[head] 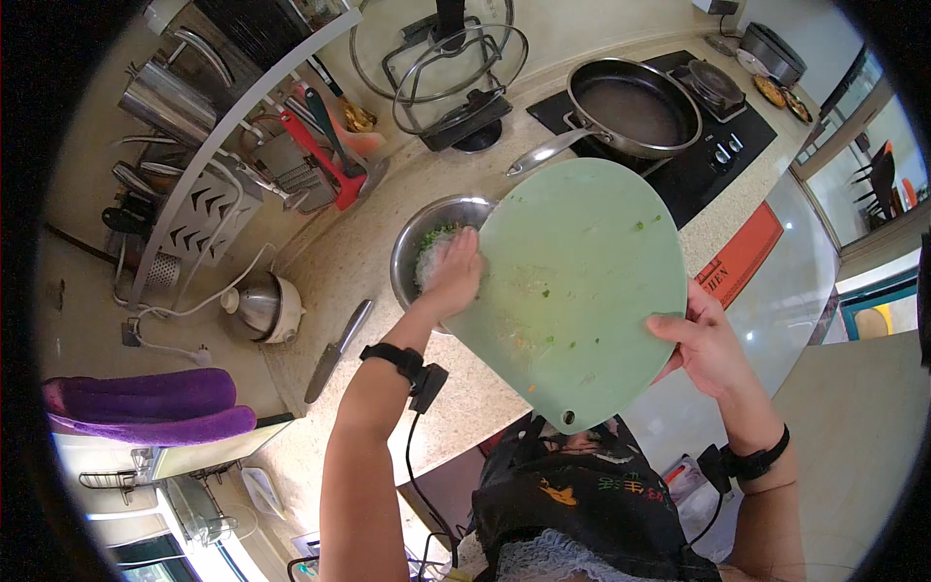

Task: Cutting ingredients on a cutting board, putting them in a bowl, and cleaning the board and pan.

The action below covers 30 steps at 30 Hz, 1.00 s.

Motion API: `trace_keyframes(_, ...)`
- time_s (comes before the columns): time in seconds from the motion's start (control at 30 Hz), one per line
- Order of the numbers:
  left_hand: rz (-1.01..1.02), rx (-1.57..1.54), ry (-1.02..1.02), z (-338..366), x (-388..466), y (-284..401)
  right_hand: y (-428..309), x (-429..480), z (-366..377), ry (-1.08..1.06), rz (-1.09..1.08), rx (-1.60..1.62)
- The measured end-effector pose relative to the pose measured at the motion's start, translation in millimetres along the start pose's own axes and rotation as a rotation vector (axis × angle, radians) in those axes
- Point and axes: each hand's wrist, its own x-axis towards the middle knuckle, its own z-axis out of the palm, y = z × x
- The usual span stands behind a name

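My right hand (702,338) grips the right edge of a pale green cutting board (582,269), its thumb on the upper face. The board is held above the counter and the steel bowl, with small green and orange food bits stuck to it. My left hand (454,273) is flat at the board's left edge, fingers extended over the bowl; it does not visibly hold anything. Inside the stainless steel bowl (404,251) are chopped greens (436,234) and a translucent whitish food (429,262). The board hides the bowl's right side.
A kitchen knife (340,351) lies on the counter (444,393) left of my left forearm. Behind the board, a frying pan (633,109) stands on the black cooktop (753,138), handle pointing left. Glass lids (458,80), a small steel-domed appliance (262,309) and hanging utensils (320,156) line the wall.
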Motion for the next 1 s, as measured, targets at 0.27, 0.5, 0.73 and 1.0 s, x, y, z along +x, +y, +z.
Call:
trace_keyframes(0.27,0.057,0.064,0.138,-44,-36,23,-19,-1,-9,0.031,-0.023,0.068)
trace_keyframes(0.5,0.453,-0.047,0.045,-72,-85,100,-56,-14,12,0.03,0.009,0.077)
trace_keyframes(0.73,0.422,-0.162,0.097,-83,-83,74,-62,-23,30,-0.038,0.006,-0.005)
trace_keyframes(1.0,0.562,-0.219,0.098,-80,-94,121,-72,-10,63,-0.101,-0.049,-0.101)
